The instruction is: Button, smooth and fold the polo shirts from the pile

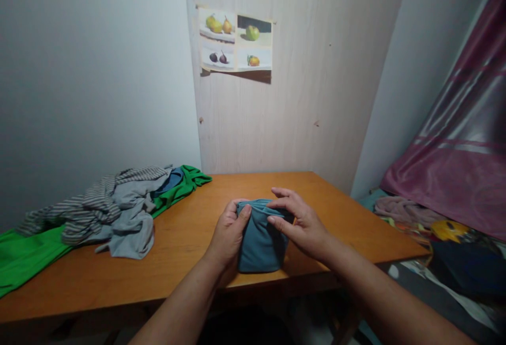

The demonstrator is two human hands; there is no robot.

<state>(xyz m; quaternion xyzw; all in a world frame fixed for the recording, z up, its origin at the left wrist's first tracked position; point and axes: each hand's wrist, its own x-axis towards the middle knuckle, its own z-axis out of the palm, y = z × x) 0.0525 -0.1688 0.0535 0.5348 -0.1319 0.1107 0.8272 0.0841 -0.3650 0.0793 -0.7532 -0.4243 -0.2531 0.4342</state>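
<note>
A blue-grey piece of cloth (261, 245), folded into a thick, compact bundle, stands upright near the front edge of the wooden table (177, 260). Several layers gather along its top. My left hand (231, 229) is closed round its left side, thumb pressed on the front near the top corner and the other fingers mostly hidden behind. At the upper right corner is my right hand (302, 224), its fingers spread apart, with the thumb before the cloth and the fingertips close to its top layers. Whether those fingertips press on it I cannot tell.
On the table's left lies a loose heap of clothes: a striped grey garment (95, 203), a plain grey one (132, 229) and bright green cloth (35, 260). A fruit picture sheet (236, 39) hangs on the wall. At right are a pink curtain (454, 139) and more piled fabric (470, 263).
</note>
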